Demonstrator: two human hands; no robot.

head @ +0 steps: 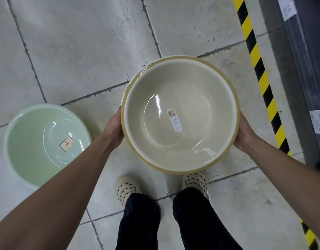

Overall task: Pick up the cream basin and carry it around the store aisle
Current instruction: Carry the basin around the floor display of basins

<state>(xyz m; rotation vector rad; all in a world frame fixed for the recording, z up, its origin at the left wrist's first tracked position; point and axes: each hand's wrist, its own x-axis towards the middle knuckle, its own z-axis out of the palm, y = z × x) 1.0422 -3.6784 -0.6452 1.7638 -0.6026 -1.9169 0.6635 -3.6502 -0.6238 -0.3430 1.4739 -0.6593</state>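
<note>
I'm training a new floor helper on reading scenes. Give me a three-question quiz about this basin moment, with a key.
1. True or false: both hands grip the cream basin at opposite sides of its rim.
2. Multiple choice: where is the green basin? A) stacked inside the cream one B) on the floor beside the left arm C) on the shelf
3. Fill in: the black and yellow ____ runs along the floor on the person's right.

Key: 1 true, with the left hand and right hand on the rim; 2 B; 3 striped tape.
</note>
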